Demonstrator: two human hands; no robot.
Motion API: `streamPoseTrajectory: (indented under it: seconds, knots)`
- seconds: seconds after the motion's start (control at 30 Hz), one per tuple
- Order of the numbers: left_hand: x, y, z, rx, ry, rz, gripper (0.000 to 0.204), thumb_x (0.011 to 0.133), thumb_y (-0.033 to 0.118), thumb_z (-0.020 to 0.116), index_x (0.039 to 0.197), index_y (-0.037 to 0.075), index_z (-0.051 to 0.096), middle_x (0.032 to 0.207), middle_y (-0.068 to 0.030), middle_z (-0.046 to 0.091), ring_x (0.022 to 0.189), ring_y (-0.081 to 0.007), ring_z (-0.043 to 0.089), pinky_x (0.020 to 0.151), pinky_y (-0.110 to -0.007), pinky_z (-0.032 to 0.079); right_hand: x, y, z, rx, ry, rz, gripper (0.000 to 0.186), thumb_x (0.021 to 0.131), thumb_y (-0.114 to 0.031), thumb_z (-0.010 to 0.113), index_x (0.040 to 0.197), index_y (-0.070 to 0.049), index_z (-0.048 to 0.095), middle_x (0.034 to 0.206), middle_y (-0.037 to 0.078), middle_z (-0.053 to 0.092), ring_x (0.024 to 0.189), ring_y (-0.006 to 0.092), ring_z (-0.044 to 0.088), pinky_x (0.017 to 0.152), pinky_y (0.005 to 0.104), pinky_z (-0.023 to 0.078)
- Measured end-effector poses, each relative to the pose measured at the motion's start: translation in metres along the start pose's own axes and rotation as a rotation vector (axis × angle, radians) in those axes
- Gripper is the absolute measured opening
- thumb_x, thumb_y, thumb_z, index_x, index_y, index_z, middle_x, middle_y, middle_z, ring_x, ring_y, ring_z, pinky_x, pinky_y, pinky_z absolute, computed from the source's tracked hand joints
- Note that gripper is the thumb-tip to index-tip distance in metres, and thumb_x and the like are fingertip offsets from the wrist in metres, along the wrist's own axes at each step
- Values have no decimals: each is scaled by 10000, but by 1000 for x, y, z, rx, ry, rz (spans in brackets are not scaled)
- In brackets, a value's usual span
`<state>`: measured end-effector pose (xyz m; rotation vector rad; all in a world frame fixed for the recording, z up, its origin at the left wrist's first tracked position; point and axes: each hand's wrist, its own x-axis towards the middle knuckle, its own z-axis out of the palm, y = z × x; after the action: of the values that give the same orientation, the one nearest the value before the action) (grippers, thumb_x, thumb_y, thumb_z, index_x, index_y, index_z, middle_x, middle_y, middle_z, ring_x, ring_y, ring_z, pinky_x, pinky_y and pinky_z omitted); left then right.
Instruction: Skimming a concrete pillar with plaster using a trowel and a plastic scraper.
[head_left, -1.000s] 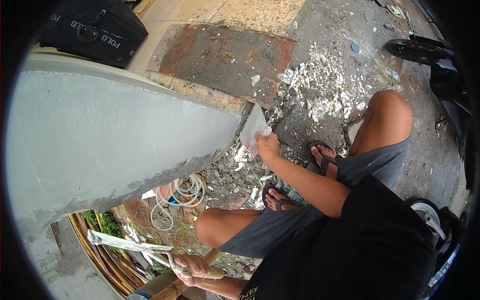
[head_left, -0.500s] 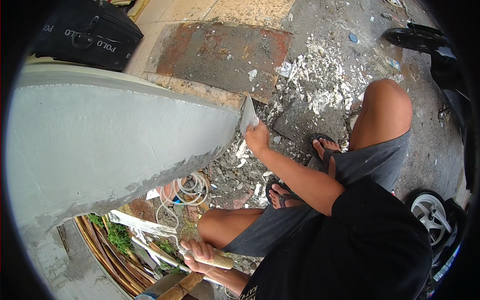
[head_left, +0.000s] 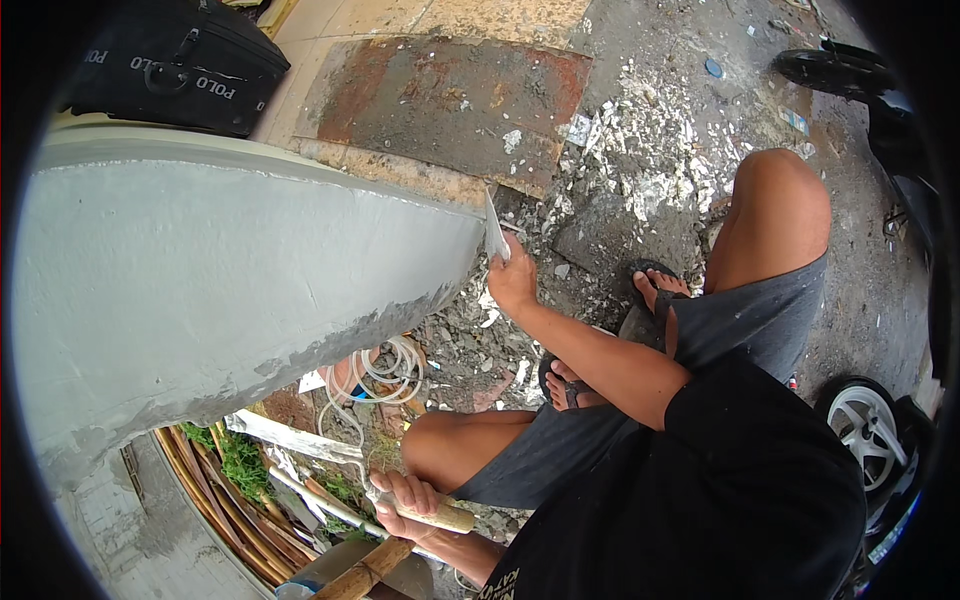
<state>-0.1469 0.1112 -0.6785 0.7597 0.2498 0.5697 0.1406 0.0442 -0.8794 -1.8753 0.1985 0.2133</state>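
Observation:
My right hand (head_left: 510, 268) is closed on a thin pale flat scraper (head_left: 494, 225), held edge-on against the end corner of a grey plastered low wall (head_left: 240, 270). At the lower left, my left hand (head_left: 400, 505) grips the wooden handle of a trowel (head_left: 448, 515). Its long blade (head_left: 290, 438), coated in white, reaches leftward near the foot of the wall. A coil of clear hose (head_left: 395, 375) lies by the wall, between the trowel and my right hand.
Broken rubble and white flakes (head_left: 660, 160) cover the ground around my sandaled feet. A stained board (head_left: 440, 110) lies beyond the wall. A black bag (head_left: 170, 70) is upper left, parts of a black motorbike (head_left: 860, 430) at the right, bamboo strips (head_left: 210, 500) and a pole (head_left: 360, 570) lower left.
My right hand has moved left and up toward the wall's corner, the scraper turning more edge-on. My left hand and trowel have shifted rightward, the blade's far end now higher in view.

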Motion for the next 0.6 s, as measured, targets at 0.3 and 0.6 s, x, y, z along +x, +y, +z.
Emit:
streamPoseTrajectory:
  seconds: [0.3, 0.6]
  knots:
    - [4, -1, -1, -17, -2, -23, 275, 958, 197, 546, 1115, 40, 383, 779, -85, 471, 533, -146, 462, 427, -273, 407, -12, -15, -7, 85, -100, 99, 423, 809, -8, 531, 1229, -59, 534, 1066, 259, 631, 986, 435, 611, 850, 483, 477]
    - [4, 3, -5, -36, 6, -39, 278, 960, 195, 545, 1124, 41, 382, 785, -83, 472, 555, -151, 472, 446, -279, 422, -48, -20, -12, 91, -217, 126, 423, 811, -13, 513, 1232, -48, 540, 1051, 263, 642, 993, 430, 615, 859, 473, 482]
